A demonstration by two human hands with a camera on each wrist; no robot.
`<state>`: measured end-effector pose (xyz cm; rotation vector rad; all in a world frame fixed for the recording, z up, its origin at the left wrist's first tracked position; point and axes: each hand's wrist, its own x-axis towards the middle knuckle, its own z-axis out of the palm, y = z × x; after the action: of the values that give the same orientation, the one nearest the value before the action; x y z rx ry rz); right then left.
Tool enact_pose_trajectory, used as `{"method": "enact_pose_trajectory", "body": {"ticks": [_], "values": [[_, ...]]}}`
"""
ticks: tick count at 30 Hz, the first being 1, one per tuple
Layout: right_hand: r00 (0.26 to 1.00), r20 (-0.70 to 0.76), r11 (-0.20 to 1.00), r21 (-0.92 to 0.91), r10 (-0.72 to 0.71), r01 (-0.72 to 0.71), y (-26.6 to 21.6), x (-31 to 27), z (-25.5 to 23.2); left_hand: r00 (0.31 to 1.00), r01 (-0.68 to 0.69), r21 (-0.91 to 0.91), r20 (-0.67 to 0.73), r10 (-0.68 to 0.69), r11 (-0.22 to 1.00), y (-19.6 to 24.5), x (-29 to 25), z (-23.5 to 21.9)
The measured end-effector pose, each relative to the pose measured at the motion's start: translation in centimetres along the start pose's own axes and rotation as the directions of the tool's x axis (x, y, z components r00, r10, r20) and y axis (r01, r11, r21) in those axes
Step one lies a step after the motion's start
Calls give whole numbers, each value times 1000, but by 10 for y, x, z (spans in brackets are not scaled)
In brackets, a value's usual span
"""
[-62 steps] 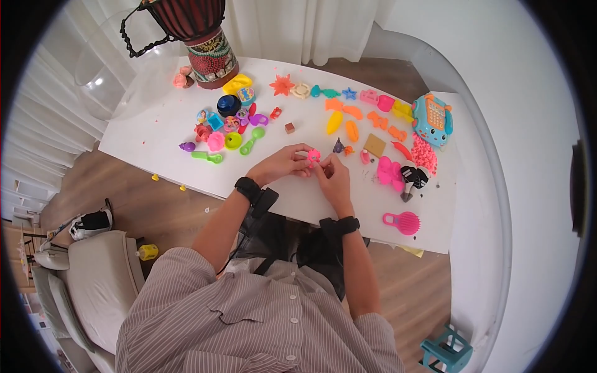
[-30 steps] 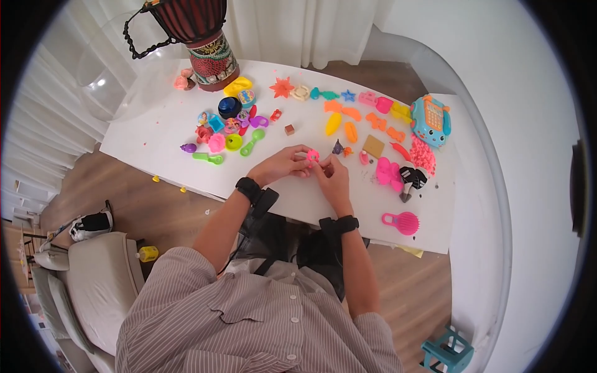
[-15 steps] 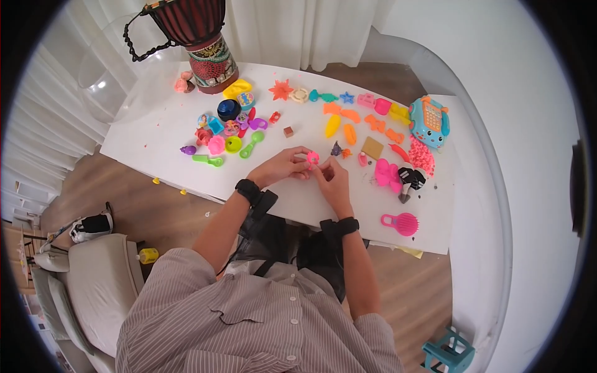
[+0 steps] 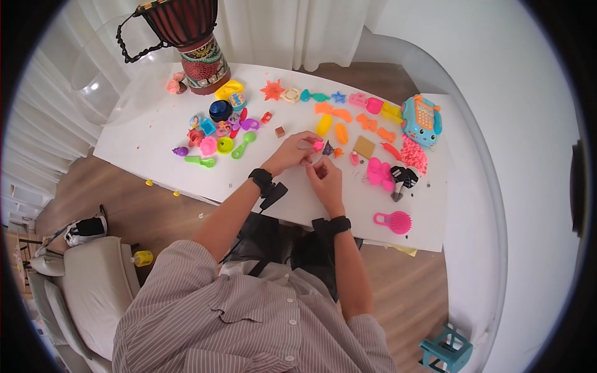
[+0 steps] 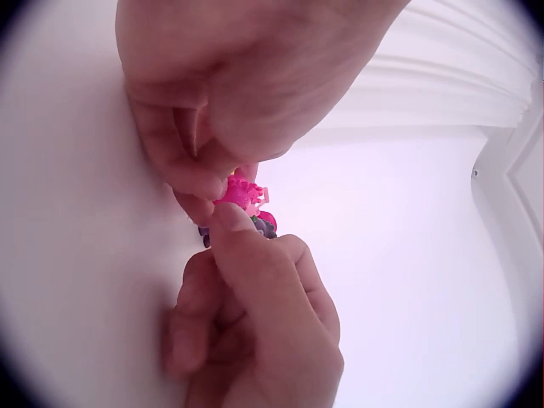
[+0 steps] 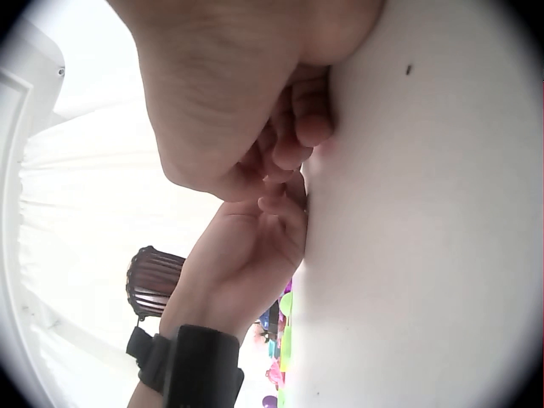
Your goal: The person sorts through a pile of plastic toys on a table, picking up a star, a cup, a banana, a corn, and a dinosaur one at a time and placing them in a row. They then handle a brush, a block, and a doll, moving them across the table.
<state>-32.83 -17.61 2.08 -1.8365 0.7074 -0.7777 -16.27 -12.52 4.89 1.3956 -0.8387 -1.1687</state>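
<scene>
Pink and small, the plastic toy piece (image 4: 318, 146) sits at the centre of the frame, pinched between the fingertips of the left hand (image 4: 292, 153) and the right hand (image 4: 324, 175), just above the white table (image 4: 149, 143); no containers are identifiable.

Person wears grey-brown shirt (image 4: 249, 323) w/ fine pale stripes, button front, white buttons, collar, sleeves rolled above elbows. Black band on each wrist: left wrist band (image 4: 262, 178) w/ black cam unit clipped beside it, right wrist band (image 4: 331, 225) similar. Dark trousers (image 4: 286, 242) below shirt hem.
</scene>
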Motion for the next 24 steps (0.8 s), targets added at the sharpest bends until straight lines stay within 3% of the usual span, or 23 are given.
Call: {"method": "enact_pose_trajectory", "body": {"ticks": [10, 24], "values": [[1000, -13, 1000, -11, -8, 8, -1, 1, 1, 999, -44, 148, 28, 40, 988, -11, 5, -12], [1000, -17, 1000, -31, -1, 1, -6, 1, 0, 997, -73, 108, 33, 70, 991, -10, 5, -10]]}}
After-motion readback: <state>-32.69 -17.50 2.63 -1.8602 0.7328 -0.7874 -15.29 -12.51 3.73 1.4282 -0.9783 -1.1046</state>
